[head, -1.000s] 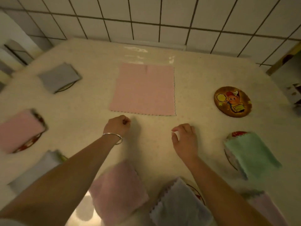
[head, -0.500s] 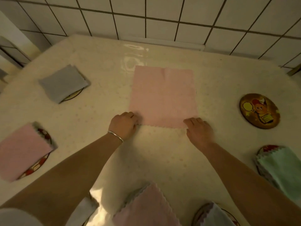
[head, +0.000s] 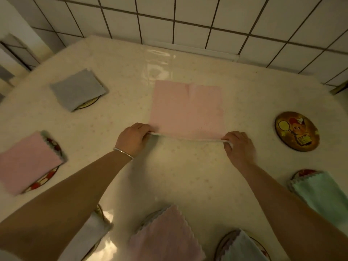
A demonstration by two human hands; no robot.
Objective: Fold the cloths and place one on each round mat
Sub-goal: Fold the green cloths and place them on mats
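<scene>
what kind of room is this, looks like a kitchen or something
Probably a home kitchen or dining corner, though that is a guess: a white tiled wall backs a table under glossy plastic, set round with mats such as the bare cartoon mat.

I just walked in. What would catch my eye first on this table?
Probably the flat pink cloth in the middle, its near edge pinched and lifted by the left hand and right hand. Next, the bare cartoon mat at right, while the other mats around it already carry folded cloths.
</scene>
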